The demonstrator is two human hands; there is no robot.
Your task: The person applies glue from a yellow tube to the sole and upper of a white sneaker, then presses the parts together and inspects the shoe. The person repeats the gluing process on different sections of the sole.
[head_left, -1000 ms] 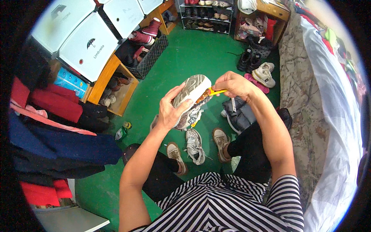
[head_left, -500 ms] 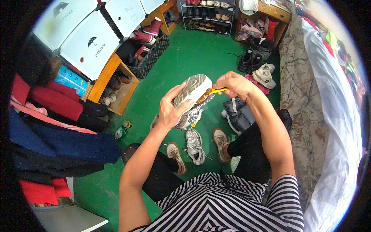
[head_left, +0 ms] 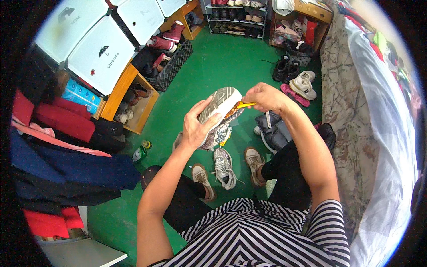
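Note:
My left hand (head_left: pixel 195 127) is closed around a sneaker (head_left: pixel 219 107), thumb on one side and fingers on the other. Its patterned grey and white sole faces up. In my right hand (head_left: pixel 265 98) a thin yellow stick-like tool (head_left: pixel 246 105) is pinched, its far end against the shoe's side near the toe. What sits on that end is hidden. Orange-brown and patterned parts show along the shoe's side under the sole. A silvery laced sneaker (head_left: pixel 223 167) stands on the floor between my feet.
Dark padded item (head_left: pixel 278 133) and a green bottle (head_left: pixel 139 154) lie on the green floor. White sneakers (head_left: pixel 303 84), pink slippers (head_left: pixel 295 95) and black shoes (head_left: pixel 286 70) are at right, beside a covered bed (head_left: pixel 342 98). White storage boxes (head_left: pixel 100 53) stand left, a shoe rack (head_left: pixel 238 20) far back.
My right hand and the yellow tool have shifted slightly left along the shoe's side. The shoe has moved a little left, still gripped by my left hand.

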